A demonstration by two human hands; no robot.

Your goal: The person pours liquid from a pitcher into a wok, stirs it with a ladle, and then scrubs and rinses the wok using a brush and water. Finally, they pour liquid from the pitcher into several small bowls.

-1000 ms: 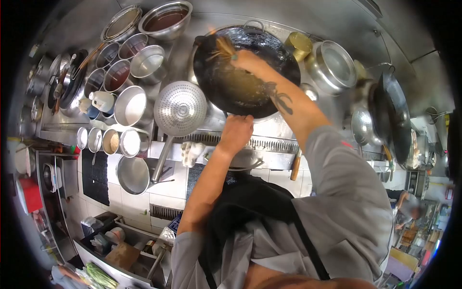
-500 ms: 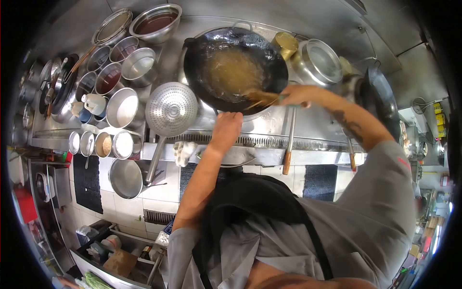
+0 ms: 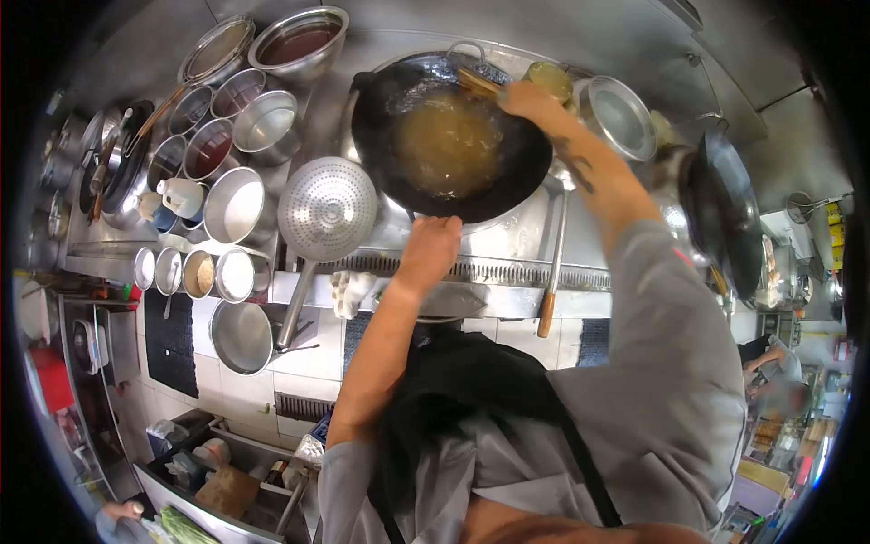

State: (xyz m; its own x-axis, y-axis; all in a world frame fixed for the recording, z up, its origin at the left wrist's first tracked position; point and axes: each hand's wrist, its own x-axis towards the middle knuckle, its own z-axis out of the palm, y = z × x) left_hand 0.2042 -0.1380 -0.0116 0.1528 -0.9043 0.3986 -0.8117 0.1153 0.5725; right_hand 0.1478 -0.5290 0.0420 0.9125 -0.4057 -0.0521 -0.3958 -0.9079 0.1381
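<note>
A large black wok (image 3: pixel 450 136) sits on the burner and holds foamy yellowish liquid. My left hand (image 3: pixel 430 248) grips the wok's near rim. My right hand (image 3: pixel 526 97) reaches over the far right rim, closed on a bamboo brush (image 3: pixel 476 82) whose bristles touch the wok's far wall.
A perforated ladle strainer (image 3: pixel 327 208) lies left of the wok. Several steel bowls and seasoning tins (image 3: pixel 237 205) crowd the left counter. A steel pot (image 3: pixel 619 118) and a second black wok (image 3: pixel 728 218) stand to the right. A wooden-handled ladle (image 3: pixel 553 272) rests on the stove edge. Another person (image 3: pixel 770 363) is at far right.
My right hand swept the brush from the wok's near right rim up to its far right edge. My left hand stayed on the near rim.
</note>
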